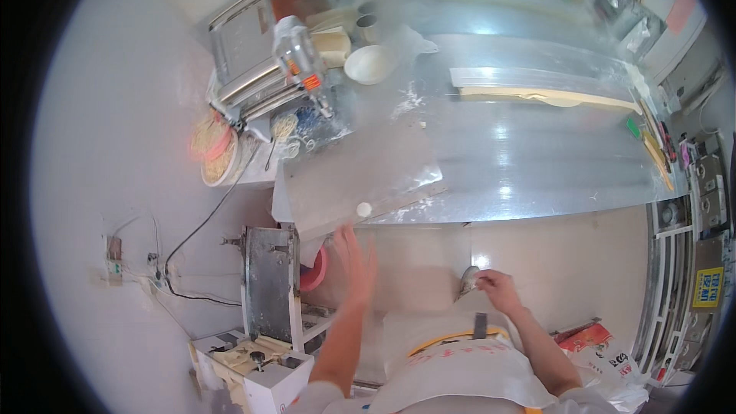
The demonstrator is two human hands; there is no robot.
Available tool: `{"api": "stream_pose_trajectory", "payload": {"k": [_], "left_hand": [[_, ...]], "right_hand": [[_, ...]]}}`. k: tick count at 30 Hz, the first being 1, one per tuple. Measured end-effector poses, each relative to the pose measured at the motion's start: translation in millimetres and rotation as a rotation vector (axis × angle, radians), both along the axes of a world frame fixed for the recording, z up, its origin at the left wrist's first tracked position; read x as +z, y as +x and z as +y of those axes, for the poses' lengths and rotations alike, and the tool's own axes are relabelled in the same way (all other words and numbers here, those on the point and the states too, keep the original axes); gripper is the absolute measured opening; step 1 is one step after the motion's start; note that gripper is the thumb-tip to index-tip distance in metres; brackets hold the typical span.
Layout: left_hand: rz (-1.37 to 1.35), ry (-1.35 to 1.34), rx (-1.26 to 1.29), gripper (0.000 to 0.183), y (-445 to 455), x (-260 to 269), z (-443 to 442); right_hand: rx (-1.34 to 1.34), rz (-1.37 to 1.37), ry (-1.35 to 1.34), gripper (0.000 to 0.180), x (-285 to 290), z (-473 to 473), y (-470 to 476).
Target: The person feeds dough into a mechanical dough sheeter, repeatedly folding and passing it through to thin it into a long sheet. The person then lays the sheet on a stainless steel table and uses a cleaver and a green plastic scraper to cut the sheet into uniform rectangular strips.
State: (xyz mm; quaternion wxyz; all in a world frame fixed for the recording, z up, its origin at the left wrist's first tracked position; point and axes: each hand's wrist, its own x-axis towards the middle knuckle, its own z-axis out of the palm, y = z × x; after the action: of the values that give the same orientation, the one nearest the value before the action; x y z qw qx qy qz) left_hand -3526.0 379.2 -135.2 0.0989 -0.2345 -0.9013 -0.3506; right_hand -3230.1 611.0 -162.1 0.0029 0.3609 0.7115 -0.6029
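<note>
My left hand [353,261] is raised just in front of the metal table's near edge, blurred, with its fingers apart and nothing visible in them. Beyond its fingertips, a small white disc [364,209], perhaps dough, lies on a flat grey sheet [362,169] placed slantwise at the table's corner. My right hand [500,290] hangs before my white apron [466,371] with its fingers curled. Whether it holds anything small is hidden. A shoe [469,280] shows on the floor behind it. The metal table [546,155] bears smears of white powder.
A roller machine [247,40], a white bowl [371,64] and tubs of noodle-like strands [217,164] stand back left. A pale strip [535,95] lies across the table. Lower left is a floured machine [270,282] with a cable [201,224]; sacks [604,356] lie lower right.
</note>
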Motion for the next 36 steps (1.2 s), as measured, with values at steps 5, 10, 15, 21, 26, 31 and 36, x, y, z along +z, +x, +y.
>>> {"api": "stream_pose_trajectory", "payload": {"k": [5, 10, 15, 21, 26, 31, 36], "left_hand": [[-0.018, -0.539, -0.301, 0.04, -114.6, -70.2, 24.7], [-1.006, 0.502, 0.116, 0.028, -129.4, -86.9, 74.9], [-0.077, -0.34, 0.223, 0.034, -138.7, -86.8, 104.3], [0.117, -0.271, -0.349, 0.035, -98.3, -35.9, 397.1], [-0.046, -0.202, -0.64, 0.05, -55.8, -13.8, 663.4], [0.043, -0.489, -0.65, 0.076, -78.4, -25.4, 728.7], [-0.127, -0.564, -0.663, 0.092, -89.8, -14.3, 748.0]], "right_hand": [[-0.144, -0.031, -0.01, 0.022, 3.2, 94.7, 40.4], [-0.26, -0.02, 0.045, 0.021, 16.9, 195.3, 74.1], [-0.31, -0.033, 0.136, 0.021, 12.2, 294.6, 95.2], [-0.152, -0.08, 0.761, 0.017, 6.8, 559.0, 53.3], [-0.28, -0.214, 1.146, 0.04, -47.7, 819.4, 94.2], [-0.365, -0.487, 0.988, 0.074, -72.4, 881.8, 132.0], [-0.299, -0.381, 0.681, 0.051, -47.9, 920.1, 156.0]]}}
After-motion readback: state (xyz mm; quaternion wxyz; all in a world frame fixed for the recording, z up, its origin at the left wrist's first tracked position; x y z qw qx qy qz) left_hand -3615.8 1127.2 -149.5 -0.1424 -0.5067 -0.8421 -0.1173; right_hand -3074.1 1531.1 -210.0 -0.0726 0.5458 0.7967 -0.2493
